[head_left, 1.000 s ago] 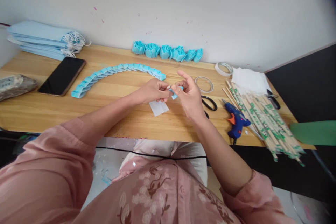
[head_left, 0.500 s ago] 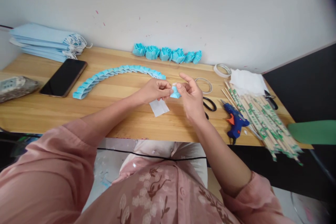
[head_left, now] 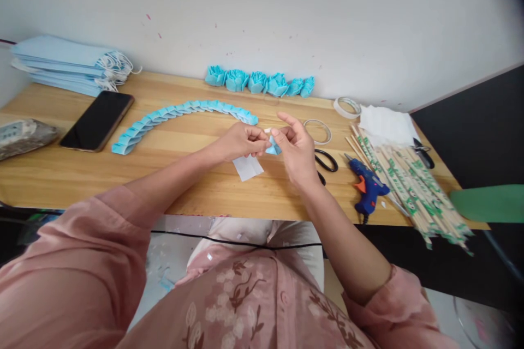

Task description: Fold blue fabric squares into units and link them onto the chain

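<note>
Pinching blue piece [head_left: 273,146], left hand [head_left: 238,142] and right hand [head_left: 297,154] fingers clamped; white slip [head_left: 246,167] beneath; scissors [head_left: 329,156] near

The small folded light-blue piece [head_left: 273,146] sits tilted, pinched between left hand [head_left: 239,142] and right hand [head_left: 297,148].

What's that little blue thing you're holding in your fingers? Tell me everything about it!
The little blue piece is light blue and folded, with a pointed corner sticking out. It looks like thin paper or soft cloth; I cannot tell which. The left hand and the right hand pinch it between their fingertips, above the wooden table, just over a white slip. Fingers hide most of it.
</note>
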